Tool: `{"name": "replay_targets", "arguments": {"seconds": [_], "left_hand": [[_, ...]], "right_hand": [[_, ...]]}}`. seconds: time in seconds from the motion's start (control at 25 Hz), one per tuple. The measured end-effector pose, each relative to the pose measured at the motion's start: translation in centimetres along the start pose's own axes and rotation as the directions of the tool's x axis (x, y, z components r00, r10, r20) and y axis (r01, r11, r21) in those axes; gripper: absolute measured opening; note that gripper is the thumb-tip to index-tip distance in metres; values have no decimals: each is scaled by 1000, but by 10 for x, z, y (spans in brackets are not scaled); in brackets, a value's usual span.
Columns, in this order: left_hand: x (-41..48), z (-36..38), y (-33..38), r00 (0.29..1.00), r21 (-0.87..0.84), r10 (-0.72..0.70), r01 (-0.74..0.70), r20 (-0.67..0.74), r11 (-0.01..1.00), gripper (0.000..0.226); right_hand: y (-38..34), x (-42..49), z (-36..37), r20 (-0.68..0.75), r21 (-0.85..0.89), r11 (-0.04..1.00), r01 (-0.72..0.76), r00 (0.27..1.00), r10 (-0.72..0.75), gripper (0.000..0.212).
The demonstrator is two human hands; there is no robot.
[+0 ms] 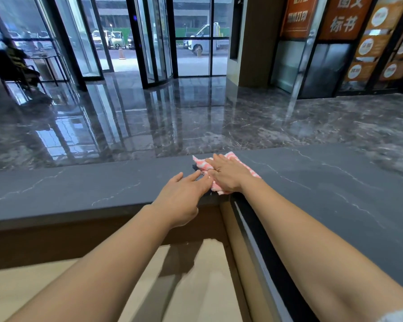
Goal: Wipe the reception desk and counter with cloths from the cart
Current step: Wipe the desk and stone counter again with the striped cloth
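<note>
A pink and white striped cloth [243,165] lies flat on the dark grey stone counter [79,189], at the inner corner where its two runs meet. My right hand [226,174] presses down on the cloth with straight fingers. My left hand [184,196] rests on the counter just left of the cloth, fingers straight, their tips touching the cloth's near left edge. A small dark patch shows under the cloth's left side. The cart is out of view.
The lower light wood desk [196,287] lies below the counter, between my forearms. Beyond the counter stretches a glossy dark marble floor [196,117] up to glass doors [154,38]. Orange signs [344,17] hang at the far right. A chair [19,66] stands at the far left.
</note>
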State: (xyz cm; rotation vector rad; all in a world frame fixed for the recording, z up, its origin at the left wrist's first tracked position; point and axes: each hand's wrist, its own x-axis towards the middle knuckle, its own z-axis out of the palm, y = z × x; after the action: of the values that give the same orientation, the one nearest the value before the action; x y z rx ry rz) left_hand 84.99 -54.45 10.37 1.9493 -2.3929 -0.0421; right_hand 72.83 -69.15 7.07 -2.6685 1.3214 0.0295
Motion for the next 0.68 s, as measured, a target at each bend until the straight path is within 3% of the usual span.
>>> {"name": "replay_targets", "arguments": {"seconds": [0.12, 0.4, 0.68], "left_hand": [[7, 0, 14, 1000, 4, -16, 16, 23, 1000, 76], [5, -3, 33, 1000, 0, -9, 9, 25, 1000, 72], [-27, -15, 50, 1000, -10, -7, 7, -5, 1000, 68]], "right_hand": [[34, 10, -4, -40, -63, 998, -23, 999, 20, 51], [110, -10, -10, -61, -81, 953, -293, 955, 289, 52], [54, -90, 1, -34, -58, 998, -36, 999, 34, 53]]}}
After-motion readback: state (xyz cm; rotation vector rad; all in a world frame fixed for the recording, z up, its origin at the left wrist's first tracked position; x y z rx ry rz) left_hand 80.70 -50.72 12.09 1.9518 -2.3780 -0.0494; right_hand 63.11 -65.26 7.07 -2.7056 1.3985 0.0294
